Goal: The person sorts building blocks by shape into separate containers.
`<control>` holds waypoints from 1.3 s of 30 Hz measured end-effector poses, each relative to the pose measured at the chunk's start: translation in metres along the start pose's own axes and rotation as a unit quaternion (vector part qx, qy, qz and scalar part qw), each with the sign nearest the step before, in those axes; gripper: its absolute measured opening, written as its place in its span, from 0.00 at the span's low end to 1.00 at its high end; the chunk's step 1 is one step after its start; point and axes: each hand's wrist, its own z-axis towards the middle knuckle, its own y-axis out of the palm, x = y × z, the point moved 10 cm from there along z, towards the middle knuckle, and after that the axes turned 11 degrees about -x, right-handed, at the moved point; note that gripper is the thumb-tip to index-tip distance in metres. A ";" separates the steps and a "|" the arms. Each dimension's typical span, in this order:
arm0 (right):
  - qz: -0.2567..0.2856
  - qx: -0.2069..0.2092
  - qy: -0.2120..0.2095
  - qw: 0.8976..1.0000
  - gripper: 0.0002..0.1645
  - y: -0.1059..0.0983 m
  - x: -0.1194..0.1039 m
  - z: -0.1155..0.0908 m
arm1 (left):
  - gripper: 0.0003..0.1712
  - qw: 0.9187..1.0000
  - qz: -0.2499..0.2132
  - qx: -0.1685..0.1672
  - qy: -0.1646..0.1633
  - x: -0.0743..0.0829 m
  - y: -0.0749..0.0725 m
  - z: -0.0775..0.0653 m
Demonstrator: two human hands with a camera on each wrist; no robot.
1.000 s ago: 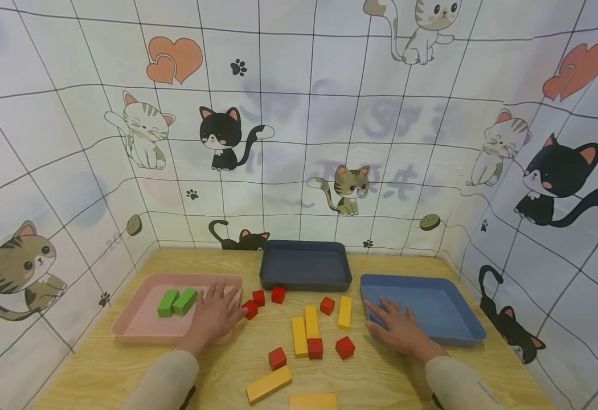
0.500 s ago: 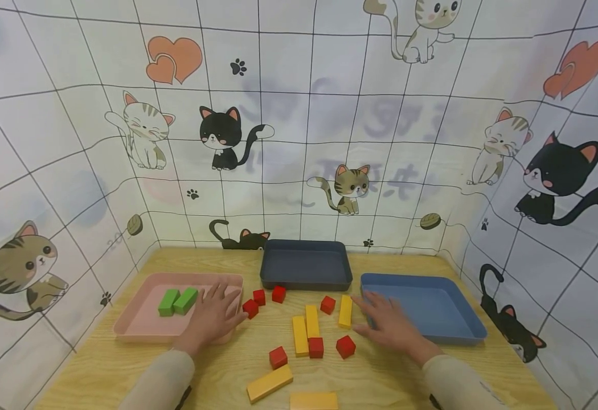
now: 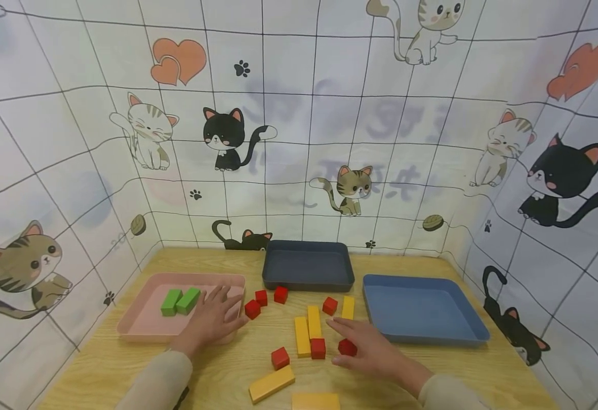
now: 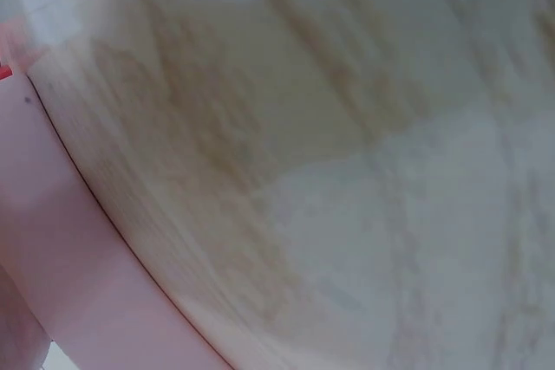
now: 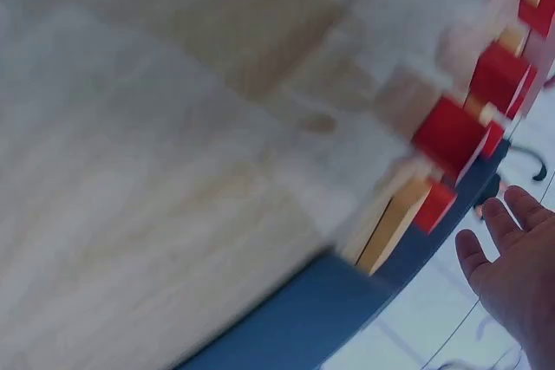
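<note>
My right hand (image 3: 368,352), fingers apart, hovers over a red cube (image 3: 347,347) that it partly covers. Just beyond its fingertips stand a yellow block (image 3: 348,307) and another red cube (image 3: 330,306). In the right wrist view the same hand (image 5: 525,270) shows relaxed fingers holding nothing. My left hand (image 3: 211,319) lies spread over the right side of the pink tray (image 3: 142,330), beside two green blocks (image 3: 180,302); whether it touches the tray cannot be told. The left wrist view shows mostly the pink tray's side (image 4: 87,240) and tabletop.
A dark tray (image 3: 308,282) stands at the back centre, a blue tray (image 3: 424,313) at the right. Several red cubes (image 3: 280,358) and yellow blocks (image 3: 271,384) lie scattered on the wooden table (image 3: 217,376). A cat-printed cloth (image 3: 299,142) encloses the back and sides.
My right hand has moved left from the blue tray's edge to above the red cube. My left hand stays about where it was. The blocks have not moved.
</note>
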 end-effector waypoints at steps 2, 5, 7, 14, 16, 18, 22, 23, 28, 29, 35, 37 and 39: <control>0.022 -0.021 0.007 1.000 0.43 0.008 -0.005 -0.002 | 0.39 1.000 0.000 -0.001 0.003 0.001 0.000 0.000; 0.040 -0.050 0.016 0.998 0.43 0.018 -0.012 -0.004 | 0.39 1.000 0.000 -0.001 0.004 0.001 -0.001 0.000; 0.045 -0.067 0.023 0.996 0.41 0.024 -0.015 -0.005 | 0.40 1.000 0.000 -0.003 0.004 0.001 -0.001 0.000; 0.065 -0.099 0.025 0.993 0.38 0.038 -0.021 -0.012 | 0.41 1.000 -0.003 -0.012 0.000 -0.001 0.003 0.000; 0.073 -0.107 0.034 0.991 0.38 0.042 -0.019 -0.014 | 0.41 1.000 -0.003 -0.014 -0.001 -0.002 0.004 0.001; 0.076 -0.113 0.034 0.990 0.37 0.046 -0.018 -0.015 | 0.41 1.000 -0.003 -0.014 -0.002 -0.002 0.005 0.001; 0.074 -0.117 0.028 0.990 0.37 0.050 -0.018 -0.017 | 0.41 1.000 -0.008 -0.016 -0.006 -0.002 0.005 0.000; 0.072 -0.118 0.025 0.990 0.37 0.051 -0.018 -0.017 | 0.40 1.000 -0.009 -0.017 -0.007 -0.002 0.006 0.000; 0.067 -0.117 0.010 0.991 0.38 0.053 -0.018 -0.017 | 0.41 1.000 -0.008 -0.023 -0.010 -0.002 0.007 0.000; 0.062 -0.116 0.004 0.991 0.38 0.054 -0.018 -0.017 | 0.41 1.000 -0.009 -0.023 -0.010 -0.002 0.007 0.000; 0.036 -0.104 -0.046 0.993 0.38 0.056 -0.025 -0.016 | 0.42 0.999 -0.016 -0.029 -0.013 -0.003 0.007 0.000; 0.025 -0.103 -0.057 0.993 0.37 0.058 -0.027 -0.015 | 0.42 0.999 -0.017 -0.030 -0.014 -0.002 0.007 0.000; 0.018 -0.105 -0.061 0.992 0.37 0.061 -0.028 -0.015 | 0.42 0.999 -0.018 -0.032 -0.015 -0.002 0.007 0.000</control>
